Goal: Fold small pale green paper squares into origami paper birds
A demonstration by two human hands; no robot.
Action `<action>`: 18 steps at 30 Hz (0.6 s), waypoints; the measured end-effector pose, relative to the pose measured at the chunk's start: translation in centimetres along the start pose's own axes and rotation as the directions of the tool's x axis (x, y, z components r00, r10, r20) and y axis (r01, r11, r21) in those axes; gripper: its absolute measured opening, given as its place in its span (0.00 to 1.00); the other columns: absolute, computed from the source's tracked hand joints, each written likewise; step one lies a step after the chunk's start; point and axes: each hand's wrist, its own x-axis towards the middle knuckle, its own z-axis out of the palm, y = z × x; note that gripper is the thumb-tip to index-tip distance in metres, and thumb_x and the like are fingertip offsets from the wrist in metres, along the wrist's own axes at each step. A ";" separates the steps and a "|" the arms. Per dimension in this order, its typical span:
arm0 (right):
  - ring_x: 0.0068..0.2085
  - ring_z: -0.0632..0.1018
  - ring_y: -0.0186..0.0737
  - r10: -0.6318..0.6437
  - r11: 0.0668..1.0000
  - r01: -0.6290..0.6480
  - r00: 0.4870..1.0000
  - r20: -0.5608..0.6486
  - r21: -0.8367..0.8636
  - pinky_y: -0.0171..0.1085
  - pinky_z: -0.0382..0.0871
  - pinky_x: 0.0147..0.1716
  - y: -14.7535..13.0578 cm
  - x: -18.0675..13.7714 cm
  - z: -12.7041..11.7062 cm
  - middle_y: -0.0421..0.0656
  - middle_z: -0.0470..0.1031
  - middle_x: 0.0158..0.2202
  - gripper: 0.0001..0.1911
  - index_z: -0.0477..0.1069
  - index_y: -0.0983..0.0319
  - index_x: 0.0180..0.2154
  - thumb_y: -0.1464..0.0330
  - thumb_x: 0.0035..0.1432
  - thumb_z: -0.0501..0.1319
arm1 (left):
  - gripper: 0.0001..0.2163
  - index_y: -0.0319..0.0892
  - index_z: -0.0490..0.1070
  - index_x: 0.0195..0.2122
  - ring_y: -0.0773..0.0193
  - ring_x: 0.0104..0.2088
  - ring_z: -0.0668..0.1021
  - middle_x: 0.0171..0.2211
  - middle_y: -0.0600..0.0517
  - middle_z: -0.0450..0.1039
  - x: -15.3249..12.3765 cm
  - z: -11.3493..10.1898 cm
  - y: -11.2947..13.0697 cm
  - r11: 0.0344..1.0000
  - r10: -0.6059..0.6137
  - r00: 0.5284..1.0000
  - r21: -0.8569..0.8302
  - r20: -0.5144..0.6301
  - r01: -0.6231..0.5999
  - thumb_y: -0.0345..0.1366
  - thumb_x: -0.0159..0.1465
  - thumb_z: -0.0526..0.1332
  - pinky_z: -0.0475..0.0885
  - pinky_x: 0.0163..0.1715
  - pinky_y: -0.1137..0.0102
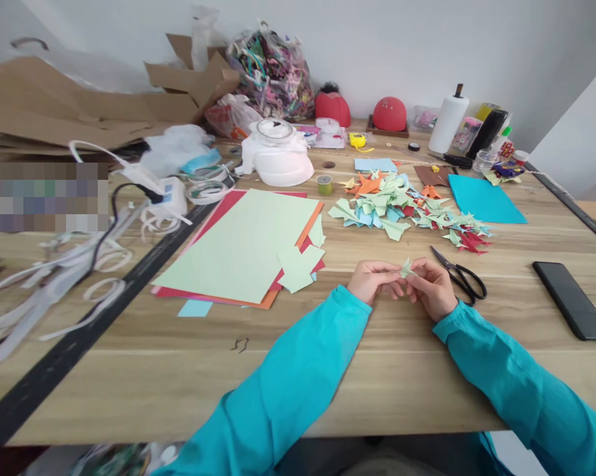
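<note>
Between my two hands is a small pale green folded paper piece [408, 268]. My left hand [372, 280] pinches it from the left, and my right hand [431, 285] grips its right side with thumb and fingers. Just beyond my hands lies a heap of folded paper cranes [387, 201] in green, blue, orange and red. Black-handled scissors [464, 276] rest beside my right hand, partly hidden by it. To the left of my hands are small cut green paper squares [298, 266] on a stack of large coloured sheets [243, 244].
A phone [573, 297] lies at the right. Blue paper [486, 198] is behind the cranes, near a white bottle-shaped roll [447, 124]. A power strip [166, 197] and cables occupy the left. Bags, boxes and red domed objects [389, 114] line the wall.
</note>
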 end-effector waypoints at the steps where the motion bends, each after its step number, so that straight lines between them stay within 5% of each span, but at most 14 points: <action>1: 0.17 0.69 0.30 0.002 1.000 -0.002 1.000 0.000 -0.003 0.28 0.61 0.12 0.0 0.0 0.0 0.36 0.71 0.17 0.09 0.68 0.62 0.30 0.71 0.43 0.65 | 0.15 0.33 0.74 0.29 0.64 0.17 0.74 0.19 0.47 0.74 0.0 0.0 0.0 1.000 0.003 1.000 0.005 -0.004 -0.003 0.36 0.40 0.69 0.67 0.15 0.72; 18: 0.16 0.68 0.29 0.042 0.997 -0.038 0.998 -0.055 0.061 0.27 0.59 0.12 0.1 0.4 0.1 0.37 0.70 0.16 0.06 0.69 0.63 0.26 0.72 0.43 0.65 | 0.15 0.33 0.73 0.31 0.66 0.19 0.75 0.22 0.48 0.75 0.2 0.2 -0.6 0.998 0.064 0.998 0.025 0.005 -0.064 0.35 0.43 0.68 0.69 0.20 0.72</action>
